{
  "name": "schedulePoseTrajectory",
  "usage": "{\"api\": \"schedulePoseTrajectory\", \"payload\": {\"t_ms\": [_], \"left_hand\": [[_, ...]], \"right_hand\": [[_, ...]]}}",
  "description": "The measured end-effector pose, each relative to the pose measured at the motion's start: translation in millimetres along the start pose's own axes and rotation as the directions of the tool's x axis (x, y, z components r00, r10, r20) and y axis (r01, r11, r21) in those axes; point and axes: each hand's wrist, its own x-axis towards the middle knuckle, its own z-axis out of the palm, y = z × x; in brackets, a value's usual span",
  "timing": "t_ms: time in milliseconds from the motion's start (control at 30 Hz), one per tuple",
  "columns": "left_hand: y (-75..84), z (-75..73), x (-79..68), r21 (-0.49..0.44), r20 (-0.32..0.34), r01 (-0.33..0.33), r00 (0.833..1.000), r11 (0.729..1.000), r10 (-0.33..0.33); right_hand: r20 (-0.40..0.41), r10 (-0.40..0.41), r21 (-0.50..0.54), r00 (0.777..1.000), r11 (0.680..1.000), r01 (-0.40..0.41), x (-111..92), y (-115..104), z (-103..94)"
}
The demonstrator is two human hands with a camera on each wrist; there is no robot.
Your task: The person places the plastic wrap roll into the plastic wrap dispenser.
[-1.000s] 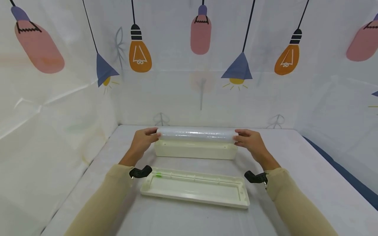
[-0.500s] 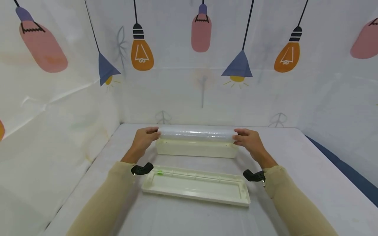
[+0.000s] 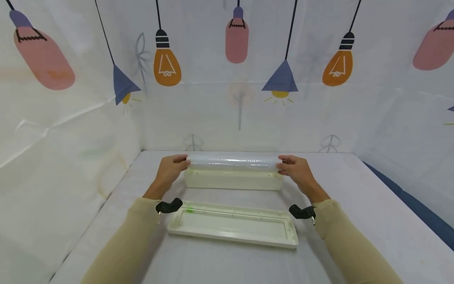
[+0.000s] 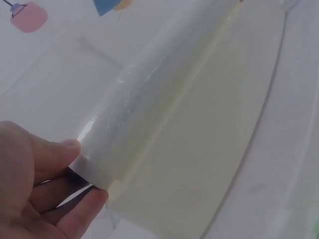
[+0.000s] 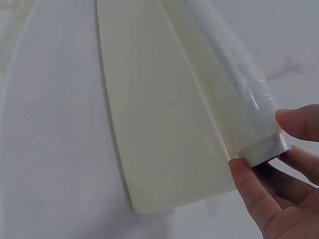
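Observation:
A clear, shiny roll of plastic wrap (image 3: 232,161) lies level along the top of a long cream box (image 3: 233,180). At its left end my left hand (image 3: 169,170) grips the roll, thumb and fingers around the tip of the core, as the left wrist view shows of the wrap roll (image 4: 134,94). The other end is pinched by my right hand (image 3: 299,173); in the right wrist view the thumb lies on one side of the white core end (image 5: 264,149) and fingers on the other. The inside of the box is hidden behind its front wall and the roll.
Nearer to me, a long cream lid (image 3: 232,228) with a raised rim lies inside up, a small green mark (image 3: 189,210) at its far left. Both sit on a white-covered table (image 3: 220,266). A printed sheet (image 3: 205,114) stands behind the table.
The head view shifts slightly. Both hands keep hold of the plastic wrap roll, and its place on the box looks the same.

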Motion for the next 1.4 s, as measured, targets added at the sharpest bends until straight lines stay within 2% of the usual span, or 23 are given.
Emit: {"api": "schedulePoseTrajectory", "payload": {"t_ms": [167,400,667,900,1233,1400], "left_hand": [[1.9,0.2,0.1,0.055,-0.01,-0.014,1.0,0.998,0.015],[1.0,-0.9,0.7,0.122,-0.015,0.005,1.0,0.992,-0.004],[0.1,-1.9,1.9,0.105,0.0,-0.003,1.0,0.994,0.003],[-2.1,-2.5,2.4,0.087,-0.004,0.012,1.0,0.996,-0.011],[-6.5,-3.0,2.1,-0.003,-0.022,0.015,1.0,1.0,-0.015],[-7.9,-3.5,2.9,-0.008,-0.02,0.004,1.0,1.0,-0.004]], "right_hand": [[0.001,0.0,-0.018,1.0,1.0,0.0,0,-1,0.7],[0.019,0.001,-0.022,1.0,1.0,0.0,-2,-1,-0.1],[0.036,-0.039,-0.078,0.999,0.996,0.042,-1,0,-0.9],[0.043,-0.025,-0.07,0.999,0.997,0.028,0,2,-0.4],[0.056,-0.071,-0.113,0.996,0.991,0.077,0,3,-0.3],[0.062,-0.087,-0.138,0.994,0.986,0.095,0,3,0.1]]}}
